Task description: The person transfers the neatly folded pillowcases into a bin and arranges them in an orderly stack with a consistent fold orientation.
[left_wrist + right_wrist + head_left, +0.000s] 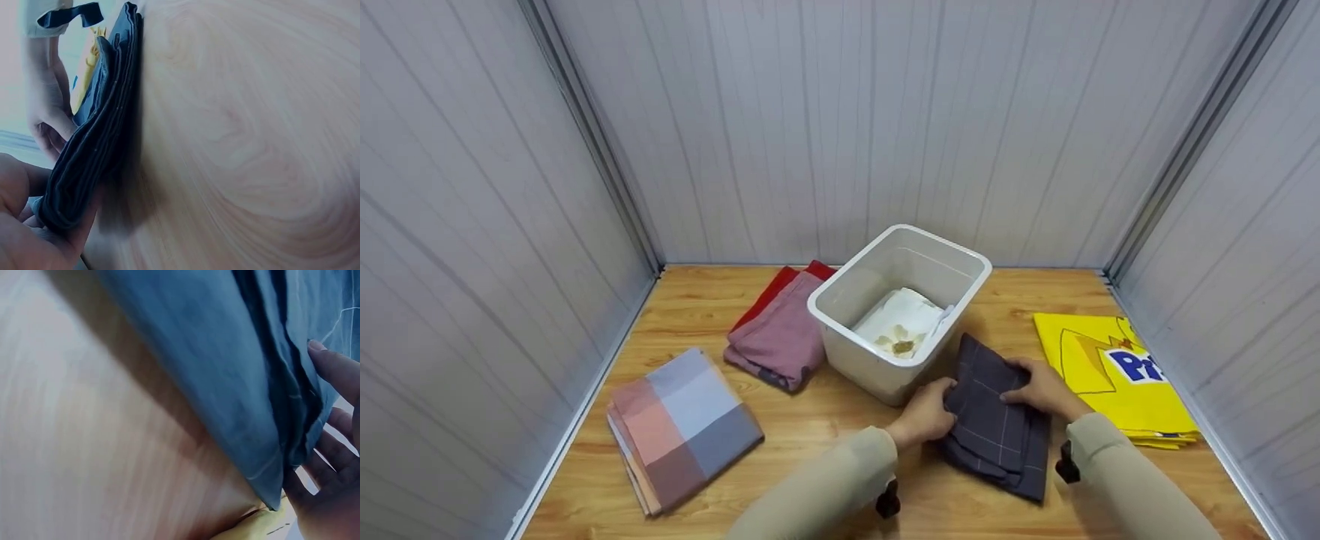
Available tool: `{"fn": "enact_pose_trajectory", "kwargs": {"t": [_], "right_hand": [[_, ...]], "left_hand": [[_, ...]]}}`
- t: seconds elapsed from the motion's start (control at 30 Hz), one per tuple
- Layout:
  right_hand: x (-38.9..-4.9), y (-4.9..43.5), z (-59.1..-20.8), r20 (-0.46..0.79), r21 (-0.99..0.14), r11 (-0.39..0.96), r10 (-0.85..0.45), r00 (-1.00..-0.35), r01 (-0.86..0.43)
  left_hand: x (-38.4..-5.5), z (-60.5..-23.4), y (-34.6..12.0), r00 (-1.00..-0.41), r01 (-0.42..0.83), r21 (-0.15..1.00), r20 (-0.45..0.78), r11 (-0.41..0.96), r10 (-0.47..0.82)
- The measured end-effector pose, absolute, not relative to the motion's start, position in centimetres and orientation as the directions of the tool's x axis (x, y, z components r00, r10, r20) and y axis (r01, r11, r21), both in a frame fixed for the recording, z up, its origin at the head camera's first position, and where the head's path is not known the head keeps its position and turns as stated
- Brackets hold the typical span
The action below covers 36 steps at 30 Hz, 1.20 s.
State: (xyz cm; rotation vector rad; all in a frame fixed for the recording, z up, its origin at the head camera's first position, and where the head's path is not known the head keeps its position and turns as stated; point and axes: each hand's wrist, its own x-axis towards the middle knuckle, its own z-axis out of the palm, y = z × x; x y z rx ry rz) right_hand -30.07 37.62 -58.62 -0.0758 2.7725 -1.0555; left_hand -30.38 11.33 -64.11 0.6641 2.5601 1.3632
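Observation:
A folded dark checked cloth (994, 420) lies on the table with its near corner to the right, beside the white bin. Its left edge is gripped by my left hand (926, 412), thumb above and fingers beneath; the left wrist view shows this hand (34, 225) around the stacked layers. My right hand (1042, 390) holds the opposite edge, its thumb on the top layer. Close up in the right wrist view, the fingers of that hand (334, 455) curl about the cloth's (208, 365) side. The cloth's left part is raised off the wood.
Behind the cloth stands a white bin (851, 367) with a white flower-patterned cloth (896, 319) inside. A pink and red folded cloth (784, 330) lies left of it. Farther left is a plaid cloth (686, 427), and a yellow printed cloth (1080, 360) lies by the right wall.

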Motion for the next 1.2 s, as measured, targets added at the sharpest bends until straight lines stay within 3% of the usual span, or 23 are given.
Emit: {"fn": "enact_pose_trajectory", "kwargs": {"t": [0.2, 0.33, 0.47, 0.67, 0.93, 1.2], "right_hand": [[-30.3, 37.8, -58.0, -0.140, -0.670, 0.742, -0.113, -0.984, 0.010], [-30.6, 38.3, -57.6, -0.193, -0.708, 0.702, -0.092, -0.977, 0.074], [-31.0, 38.5, -57.5, -0.250, -0.760, 0.637, -0.104, -0.963, 0.128], [-31.0, 38.6, -57.7, -0.240, -0.790, 0.609, -0.216, -0.946, 0.062], [-30.7, 38.8, -57.2, -0.275, -0.781, 0.621, -0.251, -0.928, 0.063], [-30.2, 39.1, -56.1, -0.208, -0.833, 0.553, -0.288, -0.935, 0.015]], "left_hand": [[-30.0, -63.9, 10.1, -0.819, 0.472, 0.722, 0.147, 0.505, 0.555], [-29.0, -62.2, 8.7, -0.755, 0.579, 0.661, 0.212, 0.478, 0.620], [-27.6, -59.2, 7.2, -0.708, 0.615, 0.658, 0.219, 0.434, 0.672], [-27.3, -57.9, 6.2, -0.662, 0.674, 0.587, 0.209, 0.449, 0.719], [-27.2, -57.6, 4.7, -0.661, 0.687, 0.578, 0.245, 0.441, 0.709], [-27.2, -57.9, 3.4, -0.685, 0.666, 0.622, 0.295, 0.410, 0.666]]}}
